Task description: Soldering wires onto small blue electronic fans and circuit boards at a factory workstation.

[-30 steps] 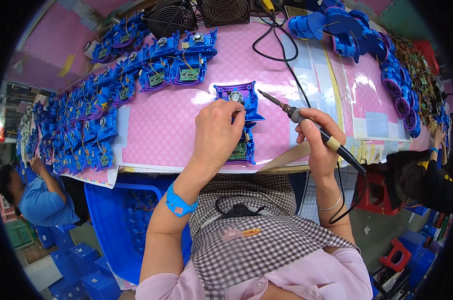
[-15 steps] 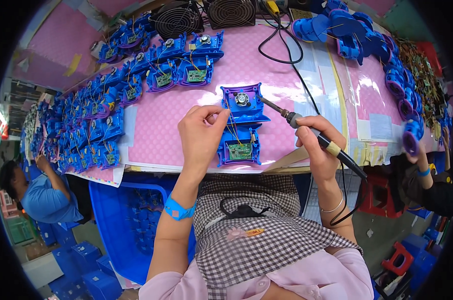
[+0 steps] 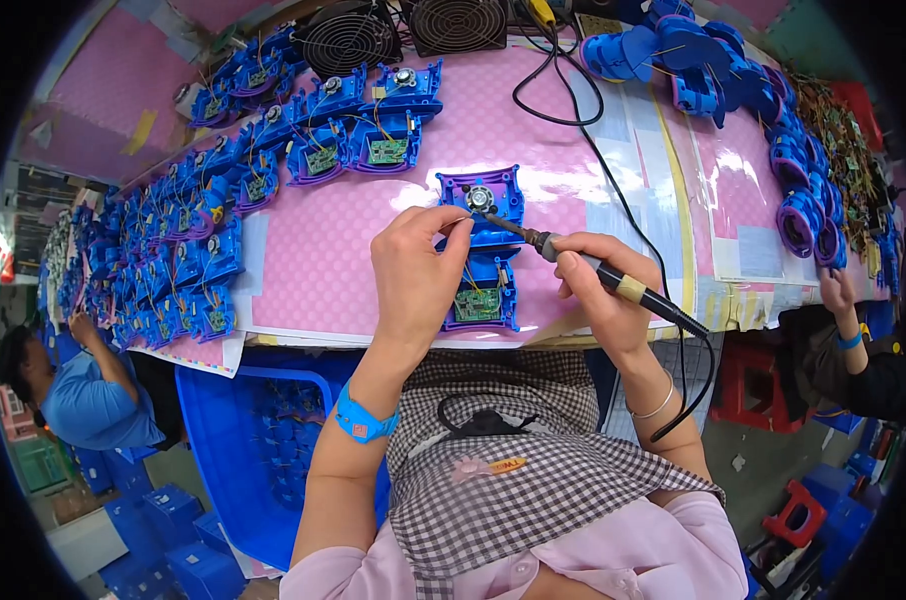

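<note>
My right hand (image 3: 608, 295) grips a soldering iron (image 3: 625, 286) by its dark handle, tip pointing up and left. That tip meets the lower edge of a round silver speaker (image 3: 479, 198), set in a blue plastic housing half (image 3: 508, 205). My left hand (image 3: 418, 265) pinches a thin wire (image 3: 465, 217) close by the tip; its far end is hidden by the fingers. Just below, nearer to me, lies a second housing half with a green circuit board (image 3: 477, 303), thin wires running up from it.
Rows of similar blue housings (image 3: 188, 215) cover the table's left side. Two black fans (image 3: 460, 25) stand at the back, near a looped black cable (image 3: 598, 125). Blue-purple parts (image 3: 798, 220) line the right, where another person's hand (image 3: 838, 290) reaches in. A blue bin (image 3: 213, 450) sits below.
My right hand has brought the iron left and down, its tip now at the speaker. My left hand has shifted slightly right. At right, the co-worker's hand has let go of a blue-purple part.
</note>
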{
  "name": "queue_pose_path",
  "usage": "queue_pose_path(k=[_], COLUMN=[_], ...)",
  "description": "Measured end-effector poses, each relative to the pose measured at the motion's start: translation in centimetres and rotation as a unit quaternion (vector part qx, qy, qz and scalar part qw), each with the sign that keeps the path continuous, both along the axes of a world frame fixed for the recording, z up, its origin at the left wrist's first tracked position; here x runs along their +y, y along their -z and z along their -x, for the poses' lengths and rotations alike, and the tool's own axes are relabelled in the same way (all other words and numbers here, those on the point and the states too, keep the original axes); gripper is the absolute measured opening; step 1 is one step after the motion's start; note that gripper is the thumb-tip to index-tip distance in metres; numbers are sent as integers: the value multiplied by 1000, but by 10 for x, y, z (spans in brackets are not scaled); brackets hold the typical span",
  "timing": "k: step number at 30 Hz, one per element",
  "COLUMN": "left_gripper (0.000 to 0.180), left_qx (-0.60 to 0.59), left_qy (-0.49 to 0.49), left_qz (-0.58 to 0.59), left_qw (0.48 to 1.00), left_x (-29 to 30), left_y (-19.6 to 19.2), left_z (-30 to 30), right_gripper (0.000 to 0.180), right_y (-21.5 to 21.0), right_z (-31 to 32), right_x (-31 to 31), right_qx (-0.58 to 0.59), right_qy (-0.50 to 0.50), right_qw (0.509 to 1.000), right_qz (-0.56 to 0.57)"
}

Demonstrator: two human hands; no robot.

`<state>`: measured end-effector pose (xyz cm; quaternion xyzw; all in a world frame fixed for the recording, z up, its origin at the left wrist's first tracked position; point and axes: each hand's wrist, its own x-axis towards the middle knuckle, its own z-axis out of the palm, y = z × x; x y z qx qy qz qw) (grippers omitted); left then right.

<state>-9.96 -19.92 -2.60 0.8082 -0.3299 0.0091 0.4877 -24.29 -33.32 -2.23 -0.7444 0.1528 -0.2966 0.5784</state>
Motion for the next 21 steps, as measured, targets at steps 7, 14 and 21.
queue_pose_path(k=[7,14,21], left_gripper=[10,10,10], left_qx=[6,1,2], left_qy=[-9,2,7], left_qz=[-27,-24,-22], left_qw=[1000,1000,1000], left_x=[-1,-4,-4], left_y=[2,3,2], left_z=[2,2,-4], right_gripper=[15,15,17], right_y=[1,0,-7], right_z=[-1,1,7], right_x=[1,-2,-4], right_qx=[-4,-16,-22], right_qy=[3,-2,49], right_qw=[1000,999,998], right_qz=[-5,42,-43])
